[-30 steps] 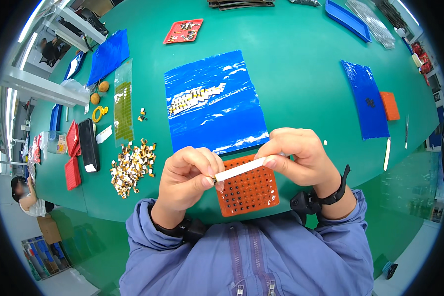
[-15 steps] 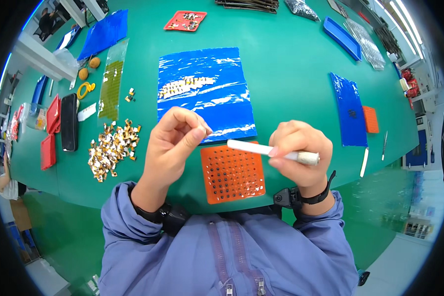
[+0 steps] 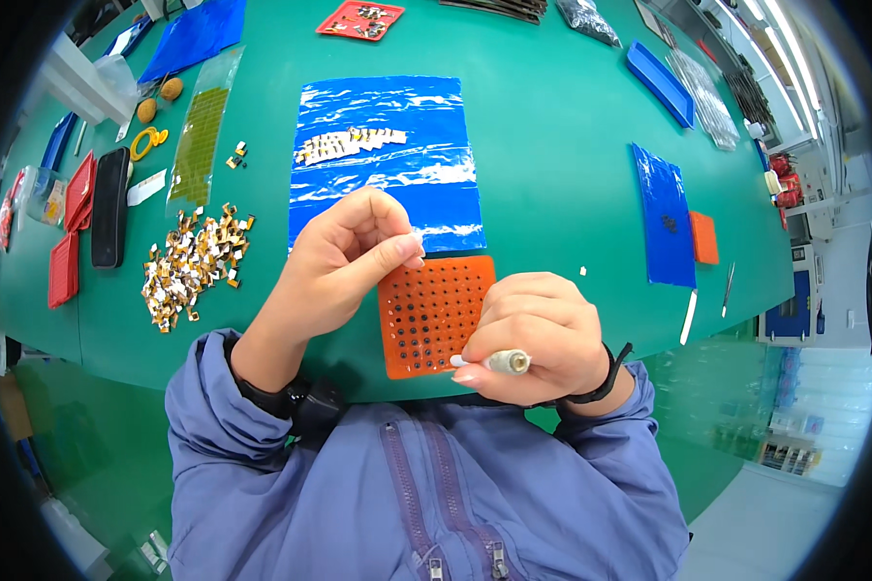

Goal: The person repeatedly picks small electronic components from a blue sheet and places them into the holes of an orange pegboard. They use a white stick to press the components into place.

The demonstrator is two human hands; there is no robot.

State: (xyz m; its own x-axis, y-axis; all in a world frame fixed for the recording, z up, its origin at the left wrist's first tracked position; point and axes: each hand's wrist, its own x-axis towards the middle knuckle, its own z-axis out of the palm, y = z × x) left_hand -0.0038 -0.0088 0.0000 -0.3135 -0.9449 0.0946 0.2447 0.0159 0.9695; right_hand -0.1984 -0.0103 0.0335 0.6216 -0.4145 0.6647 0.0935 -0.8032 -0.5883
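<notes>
My left hand (image 3: pixel 344 266) is closed, thumb and forefinger pinched at the far edge of the orange tray. Something small and pale shows at the fingertips, too small to name. A white pen-like stick (image 3: pixel 460 360) with a wrapped, greyish butt is gripped in my right hand (image 3: pixel 538 339), over the tray's near right corner. Its tip points left and down toward the tray; I cannot tell whether it touches. The square orange tray (image 3: pixel 389 334) carries rows of small dark round pieces. Beyond it lies a blue film-covered sheet (image 3: pixel 388 198) with a band of white-and-tan small parts (image 3: pixel 349 144).
To the left is a loose heap of small white-and-gold parts (image 3: pixel 194 266), near a black case (image 3: pixel 111 208) and red trays (image 3: pixel 65 271). At right lie another blue sheet (image 3: pixel 661 247), an orange block (image 3: pixel 704 238) and tweezers (image 3: pixel 728 290). A red tray (image 3: pixel 334 21) stands far off.
My right hand has come down and left with the stick, from beside the tray's far edge to its near right corner. My left hand stays pinched near the tray's far edge.
</notes>
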